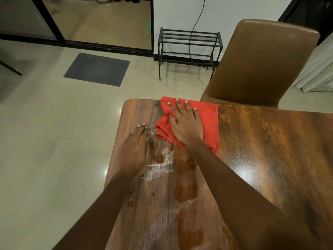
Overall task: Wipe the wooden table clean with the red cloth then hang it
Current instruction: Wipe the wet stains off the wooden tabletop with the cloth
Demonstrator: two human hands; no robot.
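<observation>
While the left hand rests bare on the wooden table, the right hand presses the red cloth flat near the far edge.
From the left of the frame: the left hand lies with fingers straight and together, holding nothing, beside whitish smears and damp patches that probably still need wiping. At centre, the right hand is spread palm-down on the folded cloth, fingers straight, the thumb bunching a fold at its left side. The cloth looks soft, light and limp, so it should slide easily under palm pressure but ruck up if pushed from one corner. For hanging, pinching an edge or corner would let it drape. A black rack stands at upper centre and a brown chair at upper right.
</observation>
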